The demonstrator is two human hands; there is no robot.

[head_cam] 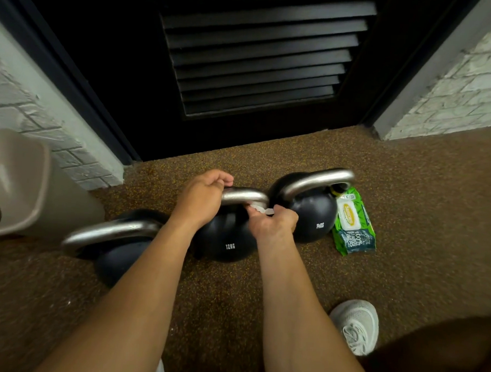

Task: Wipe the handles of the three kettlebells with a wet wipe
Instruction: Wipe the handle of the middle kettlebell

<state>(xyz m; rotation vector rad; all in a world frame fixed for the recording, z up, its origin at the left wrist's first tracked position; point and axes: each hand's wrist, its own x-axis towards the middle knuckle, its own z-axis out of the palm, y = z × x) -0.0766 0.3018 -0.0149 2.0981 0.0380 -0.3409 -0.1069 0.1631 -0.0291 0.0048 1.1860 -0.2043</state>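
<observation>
Three kettlebells sit in a row on the speckled floor point(262, 285) in front of a dark louvered door point(258, 60), and the middle one is the one getting cleaned. Going left to right: a beige bin point(16, 184) stands against the brick wall, near the left bell point(114, 259), so not much elbow room on that side. The left bell's handle point(110, 232) is bare and nobody's touching it. The left hand point(203, 196) is curled over the left end of the middle handle point(245, 195), clamped on it to steady the 12KG bell point(225, 238). The right hand point(273, 223) is pinched shut on the wipe point(261, 209), pressed up under the right end of that handle. I'd say the trick here is wrapping the wipe all the way around the bar and sliding it end to end, including the underside and the corner curves, then moving the steadying hand so the bit it's covering gets done too. Tight spot though: the 14KG bell point(310, 214) sits right against the middle one, so knuckles could bump its handle point(317, 182). The wipe pack point(353, 224) lies just beside that bell, easy reach for a fresh one. Open floor is mostly toward the person, where a white shoe point(356, 325) is planted.
</observation>
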